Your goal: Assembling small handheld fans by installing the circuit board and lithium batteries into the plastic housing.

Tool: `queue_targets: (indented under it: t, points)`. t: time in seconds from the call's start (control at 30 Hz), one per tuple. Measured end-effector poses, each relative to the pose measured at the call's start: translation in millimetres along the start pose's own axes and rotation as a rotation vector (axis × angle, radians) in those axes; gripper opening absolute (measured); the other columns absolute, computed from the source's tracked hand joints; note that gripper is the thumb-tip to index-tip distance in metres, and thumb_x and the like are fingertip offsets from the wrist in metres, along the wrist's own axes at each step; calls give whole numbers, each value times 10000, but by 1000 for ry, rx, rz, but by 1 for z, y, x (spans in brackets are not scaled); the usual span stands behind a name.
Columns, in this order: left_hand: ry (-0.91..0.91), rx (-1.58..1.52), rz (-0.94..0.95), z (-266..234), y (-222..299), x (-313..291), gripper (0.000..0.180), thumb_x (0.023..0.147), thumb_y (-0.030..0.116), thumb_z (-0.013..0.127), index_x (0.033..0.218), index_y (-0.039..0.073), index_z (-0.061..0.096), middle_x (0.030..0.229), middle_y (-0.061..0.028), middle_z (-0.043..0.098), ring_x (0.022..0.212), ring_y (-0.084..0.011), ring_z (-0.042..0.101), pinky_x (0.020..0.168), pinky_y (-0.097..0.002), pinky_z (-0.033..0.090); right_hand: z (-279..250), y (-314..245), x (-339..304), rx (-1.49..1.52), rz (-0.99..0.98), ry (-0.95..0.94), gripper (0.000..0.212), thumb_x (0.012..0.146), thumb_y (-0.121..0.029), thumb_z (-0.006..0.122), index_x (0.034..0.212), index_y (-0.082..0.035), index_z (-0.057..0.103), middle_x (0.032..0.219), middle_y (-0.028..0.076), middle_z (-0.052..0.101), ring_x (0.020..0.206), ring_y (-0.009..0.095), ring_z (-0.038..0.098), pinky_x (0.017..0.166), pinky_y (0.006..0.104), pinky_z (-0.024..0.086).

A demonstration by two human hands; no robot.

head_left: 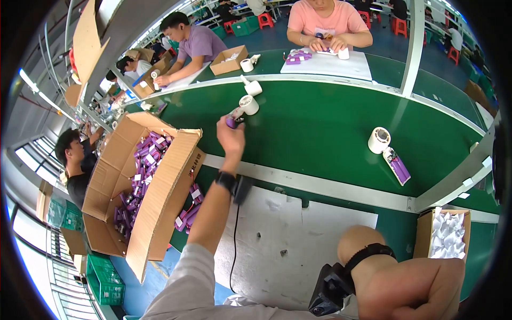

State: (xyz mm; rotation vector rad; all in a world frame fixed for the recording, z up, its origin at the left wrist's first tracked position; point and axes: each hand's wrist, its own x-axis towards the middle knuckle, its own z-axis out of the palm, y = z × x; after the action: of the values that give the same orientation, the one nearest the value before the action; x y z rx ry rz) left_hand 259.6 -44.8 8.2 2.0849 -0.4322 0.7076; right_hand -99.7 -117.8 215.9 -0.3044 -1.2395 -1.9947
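My left hand (231, 136) reaches across the green work surface. Its fingers are closed round the handle of a white round-headed device (248, 105), where a purple battery pack shows. Just beyond lies another white round-headed device (252, 86). Further right, a third white device (379, 140) rests with its purple battery pack (397, 166) exposed in the open handle. My right hand (413, 288) is raised very close to the camera at the lower right, apart from the work. Its fingers are mostly cut off by the lower edge, so its grip is hidden.
An open cardboard box (165, 213) of purple battery packs (144, 170) stands at left, with more packs (189, 213) beside it. A white sheet (277, 240) covers the near bench. A box of white pieces (448, 234) sits at right. Co-workers sit across the metal rail (320, 78).
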Motion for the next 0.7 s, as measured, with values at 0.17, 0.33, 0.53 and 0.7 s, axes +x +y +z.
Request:
queue_targets:
  t: [0.17,0.33,0.53,0.7]
  points:
    - [-279,473,-200,11,-36,36,311,750,126,713,1031,103,582,998,-160,666,993,-365,625,844,-432,506,-7,3,6,103,-87,51,284,871,-52,458,629,-159,355,486,-88,346,364,26,321,344,178,189]
    - [-376,628,-170,17,-29,47,318,763,175,704,1051,114,585,1009,-150,673,985,-355,636,837,-439,518,-1,12,-2,100,-122,97,302,867,-49,453,621,-170,327,499,-91,335,363,24,301,354,191,161]
    - [-513,543,-8,8,-30,55,318,778,199,686,1071,116,594,983,-175,675,935,-364,653,819,-457,527,6,-4,-11,97,19,62,318,870,-47,438,619,-179,294,506,-91,332,367,24,297,357,204,140]
    - [-543,530,5,5,5,26,319,771,185,673,1070,106,598,953,-192,676,937,-383,646,827,-481,521,15,-11,-19,188,301,24,319,875,-51,451,625,-163,287,510,-77,348,373,33,315,343,203,162]
